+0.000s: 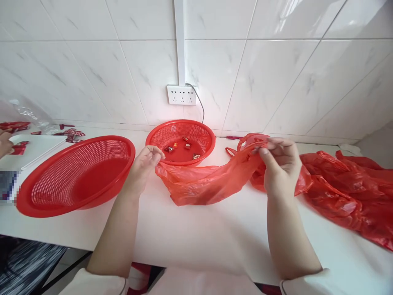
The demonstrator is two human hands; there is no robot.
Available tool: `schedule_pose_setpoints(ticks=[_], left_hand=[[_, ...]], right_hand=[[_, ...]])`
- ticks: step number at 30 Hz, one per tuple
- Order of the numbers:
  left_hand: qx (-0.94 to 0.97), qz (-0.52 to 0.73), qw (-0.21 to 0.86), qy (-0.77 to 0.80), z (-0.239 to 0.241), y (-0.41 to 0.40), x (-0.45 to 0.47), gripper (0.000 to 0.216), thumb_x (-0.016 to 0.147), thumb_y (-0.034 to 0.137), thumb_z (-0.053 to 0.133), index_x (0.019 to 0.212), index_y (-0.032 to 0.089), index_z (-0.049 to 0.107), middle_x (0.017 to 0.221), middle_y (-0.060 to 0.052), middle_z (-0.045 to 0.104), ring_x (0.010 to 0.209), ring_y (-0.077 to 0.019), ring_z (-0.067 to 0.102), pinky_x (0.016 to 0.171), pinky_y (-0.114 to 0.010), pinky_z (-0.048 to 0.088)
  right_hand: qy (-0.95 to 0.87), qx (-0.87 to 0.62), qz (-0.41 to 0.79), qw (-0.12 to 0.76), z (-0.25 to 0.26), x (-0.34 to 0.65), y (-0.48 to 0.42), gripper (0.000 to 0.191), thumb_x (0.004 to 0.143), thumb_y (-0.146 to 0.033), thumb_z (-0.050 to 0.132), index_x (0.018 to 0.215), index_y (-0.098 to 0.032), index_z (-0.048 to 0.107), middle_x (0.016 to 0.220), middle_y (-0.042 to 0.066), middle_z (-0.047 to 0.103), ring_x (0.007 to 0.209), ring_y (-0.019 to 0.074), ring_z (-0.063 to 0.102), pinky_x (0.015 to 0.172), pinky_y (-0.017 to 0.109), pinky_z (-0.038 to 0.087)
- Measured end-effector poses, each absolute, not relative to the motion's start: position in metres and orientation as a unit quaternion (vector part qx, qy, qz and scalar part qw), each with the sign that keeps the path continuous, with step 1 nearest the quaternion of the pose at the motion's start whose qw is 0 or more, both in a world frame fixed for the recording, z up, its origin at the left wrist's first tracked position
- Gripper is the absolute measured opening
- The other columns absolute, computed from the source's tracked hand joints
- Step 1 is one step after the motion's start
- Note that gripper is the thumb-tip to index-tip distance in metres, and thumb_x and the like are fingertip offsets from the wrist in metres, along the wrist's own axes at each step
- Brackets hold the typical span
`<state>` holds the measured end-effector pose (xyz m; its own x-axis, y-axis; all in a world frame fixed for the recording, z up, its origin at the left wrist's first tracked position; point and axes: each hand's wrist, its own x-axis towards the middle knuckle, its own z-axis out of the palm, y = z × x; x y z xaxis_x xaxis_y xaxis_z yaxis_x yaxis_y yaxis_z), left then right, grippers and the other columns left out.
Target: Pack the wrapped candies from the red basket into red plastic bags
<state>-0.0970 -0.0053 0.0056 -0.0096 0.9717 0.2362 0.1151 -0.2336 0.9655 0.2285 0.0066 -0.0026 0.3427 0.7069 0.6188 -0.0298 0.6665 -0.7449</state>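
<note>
Between my hands a thin red plastic bag [208, 186] is stretched sideways above the white table. My left hand [146, 162] pinches its left end, close to the rim of a round red basket. At the other end, my right hand [281, 162] grips the gathered plastic between thumb and fingers. Just behind the bag stands that red basket [181, 125], with several small wrapped pieces [186, 145] in its bottom. More red plastic bags [344, 196] lie heaped to the right, partly behind my right hand.
A larger red basket [82, 180] stands on the table [196, 237] at left. Beyond it are a white tray [39, 149], a clear plastic bottle [33, 116] and another person's hand [4, 143]. A socket strip [182, 95] is on the tiled wall.
</note>
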Motion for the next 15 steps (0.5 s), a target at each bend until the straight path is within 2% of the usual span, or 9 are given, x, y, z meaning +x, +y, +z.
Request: schedule_pose_setpoints(ticks=[2, 3, 6, 9, 11, 13, 15], left_hand=[[0.610, 0.517, 0.408, 0.441, -0.013, -0.008, -0.104, 0.054, 0.080, 0.062, 0.058, 0.117, 0.022, 0.058, 0.123, -0.011, 0.057, 0.118, -0.0254, 0.051, 0.096, -0.034, 0.044], [0.622, 0.509, 0.416, 0.426, -0.025, -0.011, -0.107, 0.067, 0.077, 0.067, 0.058, 0.126, 0.022, 0.053, 0.133, -0.013, 0.052, 0.126, -0.0285, 0.045, 0.102, -0.038, 0.040], [0.610, 0.517, 0.447, 0.399, -0.062, -0.022, -0.110, 0.087, 0.070, 0.066, 0.065, 0.141, 0.024, 0.038, 0.146, -0.015, 0.040, 0.134, -0.0318, 0.037, 0.109, -0.043, 0.034], [0.560, 0.544, 0.455, 0.428, -0.094, -0.034, -0.102, 0.090, 0.073, 0.051, 0.072, 0.146, 0.028, 0.025, 0.149, -0.014, 0.036, 0.135, -0.0302, 0.038, 0.111, -0.045, 0.033], [0.523, 0.549, 0.456, 0.466, -0.107, -0.039, -0.094, 0.091, 0.073, 0.047, 0.074, 0.147, 0.028, 0.023, 0.148, -0.014, 0.038, 0.135, -0.0296, 0.039, 0.111, -0.045, 0.033], [0.505, 0.535, 0.474, 0.484, -0.114, -0.041, -0.084, 0.090, 0.072, 0.047, 0.074, 0.145, 0.028, 0.026, 0.146, -0.014, 0.041, 0.134, -0.0299, 0.041, 0.109, -0.045, 0.037], [0.519, 0.494, 0.502, 0.484, -0.116, -0.040, -0.074, 0.082, 0.071, 0.045, 0.076, 0.140, 0.025, 0.037, 0.140, -0.013, 0.049, 0.128, -0.0302, 0.048, 0.104, -0.044, 0.043]], right_hand=[[-0.549, -0.351, 0.243, 0.718, -0.012, 0.233, 0.006, 0.029, 0.080, -0.030, 0.070, 0.107, -0.026, 0.058, 0.092, 0.002, 0.062, 0.086, 0.0183, 0.064, 0.084, 0.041, 0.052], [-0.557, -0.358, 0.233, 0.713, -0.018, 0.237, 0.007, 0.035, 0.080, -0.033, 0.070, 0.112, -0.027, 0.057, 0.099, 0.004, 0.062, 0.093, 0.0199, 0.063, 0.088, 0.043, 0.051], [-0.570, -0.347, 0.234, 0.707, -0.046, 0.246, 0.012, 0.053, 0.080, -0.047, 0.067, 0.126, -0.030, 0.049, 0.126, 0.009, 0.054, 0.117, 0.0255, 0.054, 0.098, 0.051, 0.046], [-0.619, -0.307, 0.350, 0.633, -0.080, 0.247, 0.017, 0.081, 0.073, -0.069, 0.061, 0.141, -0.031, 0.036, 0.150, 0.011, 0.034, 0.137, 0.0306, 0.035, 0.108, 0.055, 0.036], [-0.652, -0.297, 0.422, 0.556, -0.100, 0.242, 0.018, 0.096, 0.066, -0.073, 0.064, 0.146, -0.030, 0.030, 0.156, 0.010, 0.023, 0.142, 0.0318, 0.026, 0.113, 0.053, 0.030], [-0.665, -0.313, 0.465, 0.494, -0.115, 0.233, 0.018, 0.099, 0.065, -0.065, 0.072, 0.147, -0.030, 0.029, 0.156, 0.010, 0.026, 0.142, 0.0315, 0.028, 0.113, 0.051, 0.031], [-0.659, -0.343, 0.483, 0.463, -0.122, 0.223, 0.019, 0.091, 0.065, -0.053, 0.079, 0.143, -0.029, 0.037, 0.151, 0.010, 0.037, 0.138, 0.0313, 0.036, 0.110, 0.050, 0.036]])
